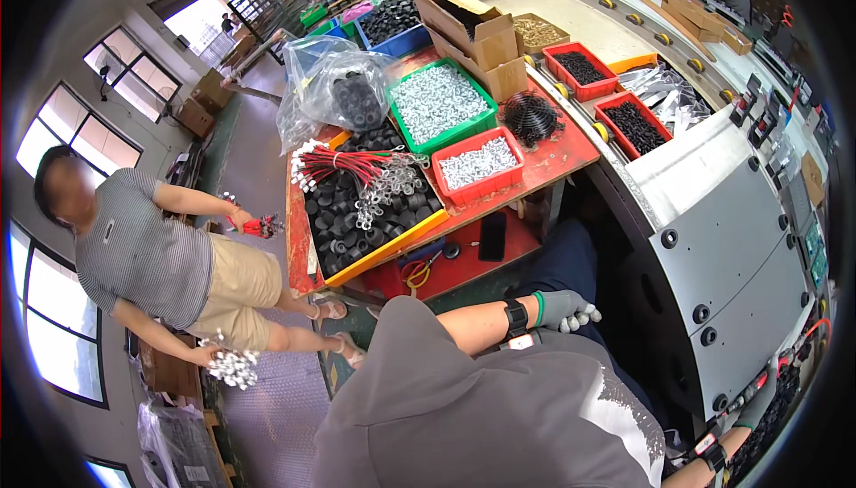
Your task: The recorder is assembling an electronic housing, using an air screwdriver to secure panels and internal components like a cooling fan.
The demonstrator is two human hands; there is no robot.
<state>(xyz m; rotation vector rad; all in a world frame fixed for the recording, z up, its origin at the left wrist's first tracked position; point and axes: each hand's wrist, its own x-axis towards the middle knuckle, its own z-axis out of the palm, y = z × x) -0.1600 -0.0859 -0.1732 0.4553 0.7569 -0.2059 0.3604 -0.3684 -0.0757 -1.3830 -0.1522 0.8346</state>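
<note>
Grey knit gloves cover both my hands. My left hand (565,310), green at the cuff, hangs loosely curled over my dark trouser leg, fingers bent and gripping nothing, just off the near edge of the red desk (571,153). A black watch (515,318) sits on that wrist. My right hand (760,403) is low at the far right, closed around a red-and-black wire bundle (785,372) beside the grey machine panel (722,247); the rim of the view blurs it, so I cannot tell how firm the grip is.

On the desk, a yellow tray (392,243) at the near left corner holds black rubber caps (343,220), with a bunch of red wires (343,165) and their metal terminals (383,189) lying across them. Just beside it a red bin (479,167) holds silvery screws, and behind that a green bin (440,104) holds more. A black coil (530,116) lies near the desk's right edge. Open cardboard boxes (477,28) stand at the far edge, with a blue bin (392,24) of black parts beyond. A clear bag (334,86) of black parts slumps at the far left corner.

On the lower shelf under the desk lie a dark phone (492,236) and yellow-handled scissors (415,272), well apart from my left hand.

To my left a person in a striped shirt (143,252) stands on the floor, holding red wires in one hand and a bunch of metal terminals in the other.
</note>
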